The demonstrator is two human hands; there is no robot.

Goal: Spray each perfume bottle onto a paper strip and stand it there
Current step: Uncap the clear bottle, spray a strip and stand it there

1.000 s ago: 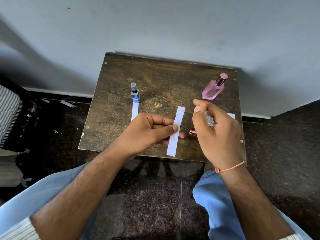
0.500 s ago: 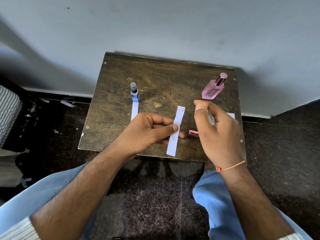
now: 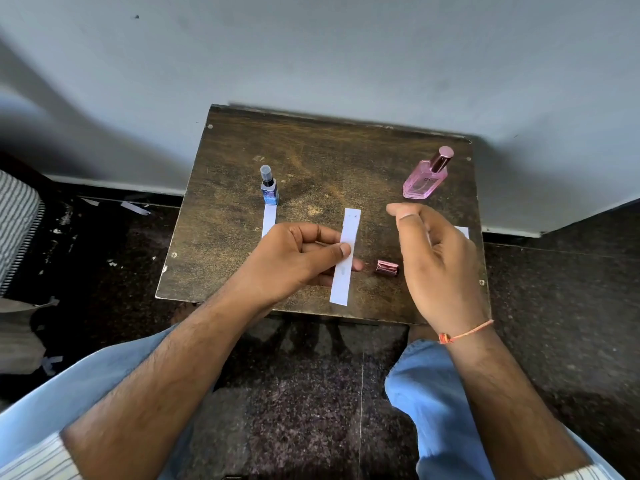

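Above the table (image 3: 242,161), left hand (image 3: 294,261) pinches a paper strip (image 3: 344,258).

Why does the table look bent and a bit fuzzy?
In the head view, the wide-angle lens bows the table edges and the wall line; the table's far edge is smeared by motion blur, and the right hand looks slightly soft, while the pink bottle catches soft light, without harsh glare.

Worn matt wood table (image 3: 311,161), glossy pink glass bottle (image 3: 420,183), matt paper strip (image 3: 344,268).
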